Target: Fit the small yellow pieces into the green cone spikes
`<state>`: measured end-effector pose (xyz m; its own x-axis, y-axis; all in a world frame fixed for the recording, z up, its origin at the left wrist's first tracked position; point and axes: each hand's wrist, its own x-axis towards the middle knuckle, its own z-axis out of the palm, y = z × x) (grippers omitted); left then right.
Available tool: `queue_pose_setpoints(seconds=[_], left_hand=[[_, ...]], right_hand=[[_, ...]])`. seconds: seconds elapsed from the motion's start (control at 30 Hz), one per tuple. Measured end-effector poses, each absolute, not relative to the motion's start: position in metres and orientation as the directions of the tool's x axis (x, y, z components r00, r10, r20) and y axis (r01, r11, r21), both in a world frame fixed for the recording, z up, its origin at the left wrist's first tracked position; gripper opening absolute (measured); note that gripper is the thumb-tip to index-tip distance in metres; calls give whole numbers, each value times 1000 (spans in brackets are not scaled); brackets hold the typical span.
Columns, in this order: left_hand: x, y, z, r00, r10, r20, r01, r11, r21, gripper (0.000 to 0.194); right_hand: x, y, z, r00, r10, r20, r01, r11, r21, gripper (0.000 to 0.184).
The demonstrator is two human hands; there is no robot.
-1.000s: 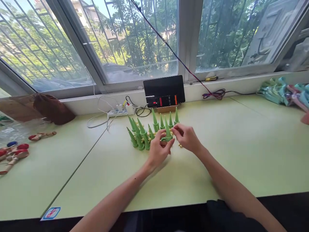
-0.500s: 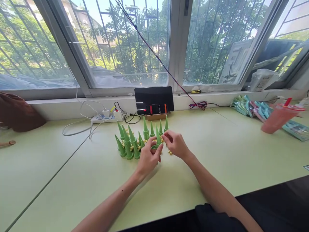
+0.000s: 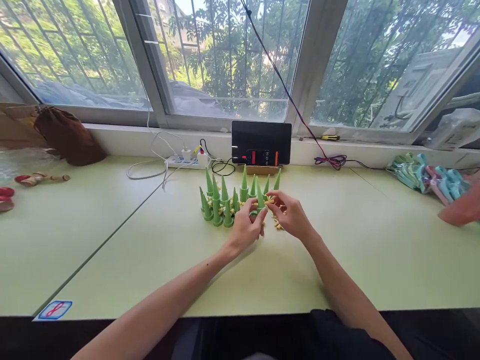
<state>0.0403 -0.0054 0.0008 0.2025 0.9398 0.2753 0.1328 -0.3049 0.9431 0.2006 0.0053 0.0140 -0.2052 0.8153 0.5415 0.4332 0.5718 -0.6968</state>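
Several green cone-shaped pieces (image 3: 217,202) stand upright in a cluster on the pale green table (image 3: 150,250), with small yellow pieces (image 3: 278,224) scattered among and beside them. My left hand (image 3: 245,227) is closed around the base of one green cone (image 3: 259,197) at the cluster's right side. My right hand (image 3: 290,215) pinches a small yellow piece (image 3: 269,200) against that cone, fingertips meeting the left hand's.
A dark tablet (image 3: 261,142) with a phone propped in front leans at the window ledge. A power strip with white cables (image 3: 180,161) lies left of it. A brown bag (image 3: 67,137), red wooden toys (image 3: 37,178), teal packets (image 3: 423,172) and another person's hand (image 3: 459,210) sit at the sides.
The view has swung back left and down. Both hands stay together on the same green cone; the pink cup at the right is out of view and another person's hand shows there.
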Motion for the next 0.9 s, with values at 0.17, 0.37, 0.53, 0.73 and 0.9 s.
queue_pose_setpoints(seconds=[0.17, 0.37, 0.53, 0.73, 0.9], left_hand=[[40, -5, 0, 196, 941, 277, 132, -306, 943, 41], [39, -3, -3, 201, 948, 248, 168, -283, 944, 42], [38, -2, -3, 213, 947, 242, 174, -280, 944, 40], [36, -3, -3, 219, 943, 249, 175, -289, 941, 39], [35, -3, -3, 210, 949, 235, 192, -276, 942, 41]], right_hand=[[203, 8, 11, -211, 809, 549, 415, 583, -699, 22], [204, 11, 9, -206, 805, 556, 461, 581, -671, 20], [204, 12, 6, -210, 814, 541, 478, 568, -669, 20], [204, 13, 6, -222, 826, 519, 488, 555, -674, 19], [204, 12, 9, -235, 833, 502, 502, 546, -671, 19]])
